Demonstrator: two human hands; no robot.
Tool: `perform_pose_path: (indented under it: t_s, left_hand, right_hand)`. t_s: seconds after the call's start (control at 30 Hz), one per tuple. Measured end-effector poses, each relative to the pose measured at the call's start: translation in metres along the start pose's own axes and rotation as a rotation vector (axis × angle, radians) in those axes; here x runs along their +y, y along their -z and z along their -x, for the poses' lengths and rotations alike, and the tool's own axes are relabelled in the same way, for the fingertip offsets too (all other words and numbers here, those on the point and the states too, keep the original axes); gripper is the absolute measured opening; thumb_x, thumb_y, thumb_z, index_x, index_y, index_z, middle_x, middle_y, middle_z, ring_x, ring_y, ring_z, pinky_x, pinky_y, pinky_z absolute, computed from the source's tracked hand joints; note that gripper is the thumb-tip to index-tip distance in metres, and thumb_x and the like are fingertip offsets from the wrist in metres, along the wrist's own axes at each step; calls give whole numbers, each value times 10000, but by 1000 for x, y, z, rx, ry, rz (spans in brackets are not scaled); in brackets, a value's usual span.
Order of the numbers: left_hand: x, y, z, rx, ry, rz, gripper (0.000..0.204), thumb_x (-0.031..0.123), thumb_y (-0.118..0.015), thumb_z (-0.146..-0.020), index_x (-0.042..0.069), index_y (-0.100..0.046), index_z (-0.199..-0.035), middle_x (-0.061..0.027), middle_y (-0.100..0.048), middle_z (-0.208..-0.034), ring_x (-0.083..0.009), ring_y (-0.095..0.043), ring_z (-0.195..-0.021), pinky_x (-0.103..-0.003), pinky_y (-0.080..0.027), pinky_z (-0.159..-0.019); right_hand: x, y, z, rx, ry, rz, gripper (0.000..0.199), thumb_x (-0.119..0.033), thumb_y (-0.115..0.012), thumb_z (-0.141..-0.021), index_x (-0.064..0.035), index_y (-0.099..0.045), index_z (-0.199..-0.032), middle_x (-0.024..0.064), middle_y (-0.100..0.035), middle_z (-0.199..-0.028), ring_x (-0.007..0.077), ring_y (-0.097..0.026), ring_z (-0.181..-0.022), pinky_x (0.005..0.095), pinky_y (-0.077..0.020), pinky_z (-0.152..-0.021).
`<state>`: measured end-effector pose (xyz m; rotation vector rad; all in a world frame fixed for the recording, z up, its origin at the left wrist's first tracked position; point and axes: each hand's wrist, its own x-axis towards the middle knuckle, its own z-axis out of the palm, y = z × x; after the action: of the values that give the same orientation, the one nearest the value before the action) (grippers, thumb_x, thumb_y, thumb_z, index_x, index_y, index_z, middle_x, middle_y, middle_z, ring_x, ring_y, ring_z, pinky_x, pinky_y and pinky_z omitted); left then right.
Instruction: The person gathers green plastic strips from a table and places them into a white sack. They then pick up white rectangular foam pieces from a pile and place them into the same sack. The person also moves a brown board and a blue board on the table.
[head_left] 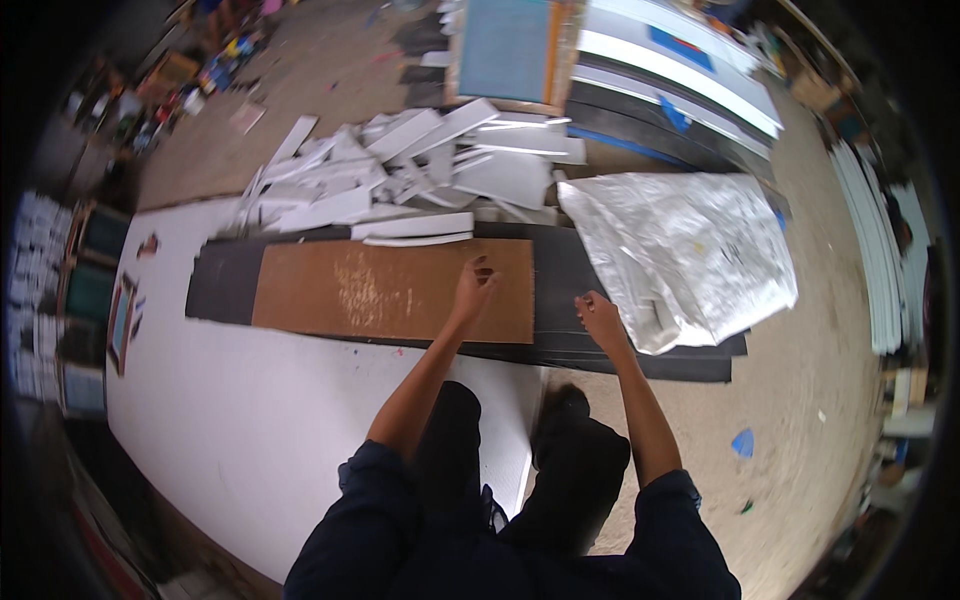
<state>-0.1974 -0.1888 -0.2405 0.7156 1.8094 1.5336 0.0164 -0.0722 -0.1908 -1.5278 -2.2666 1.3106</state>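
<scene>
Strips (410, 135) heaped beyond brown board (395, 290), silver sheet (705, 255) at right

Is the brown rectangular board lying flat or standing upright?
Lying flat: the brown rectangular board has its broad, scuffed face turned up and rests on long dark grey sheets.

The board (480, 315) is coloured brown and is flecked toward its middle with pale, cream-coloured streaks. Dark grey is shown by the sheets (220, 285) under it. The sack (700, 250) is toned silvery white and is marked with small dark strokes. White is worn by the offcuts (410, 135) and the large panel (250, 420). The sleeves (340, 520) are dyed dark navy, the trousers (580, 480) black. The floor scrap (743, 443) is tinted bright blue.
</scene>
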Motion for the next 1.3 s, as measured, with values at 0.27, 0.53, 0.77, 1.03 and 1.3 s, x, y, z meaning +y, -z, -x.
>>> perform_pose_path:
  t_s: [0.27, 0.53, 0.77, 1.03, 1.3]
  left_hand:
    - [-71, 160, -21, 495, 28, -255, 466, 105, -560, -795, -31, -357, -1192, -203, -463, -1108, -255, -511, -943, -329, -425, -809]
    - [-69, 190, -100, 434, 49, 72, 616, 85, -563, -796, -29, -197, -1279, -210, -360, -1254, -266, -449, -1083, -333, -387, -884]
    - [-75, 247, -172, 640, 54, 202, 680, 130, -587, -793, -54, -151, -1282, -191, -363, -1229, -257, -352, -1159, -339, -339, -927]
    - [-94, 298, -237, 658, 394, 909, 745, 304, -640, -751, -36, -189, -1236, -162, -317, -1246, -244, -348, -1154, -330, -308, -956]
    - [-92, 249, -279, 991, 942, 518, 963, 448, -748, -588, -80, -215, -1192, -217, -332, -1216, -309, -375, -1130, -374, -358, -938]
  right_hand:
    - [-102, -144, -127, -80, 811, 477, 642, -354, -626, -736, -53, -342, -1227, 166, -355, -1247, 326, -331, -1177, 439, -270, -978]
    - [-163, -230, -222, -405, 824, 589, 974, -467, -699, -608, -59, -181, -1324, 212, -304, -1295, 387, -287, -1199, 478, -235, -997]
    - [-176, -255, -266, -570, 668, 439, 757, -347, -683, -673, -44, -310, -1257, 204, -429, -1183, 371, -433, -1071, 397, -375, -895]
    - [-199, -213, -235, -219, 571, 618, 394, -190, -634, -721, -46, -501, -1063, 150, -500, -985, 331, -511, -919, 409, -426, -776]
    - [-169, -114, -217, -62, 71, 361, 489, -243, -667, -699, 49, -516, -1062, 186, -561, -986, 341, -540, -925, 381, -418, -794]
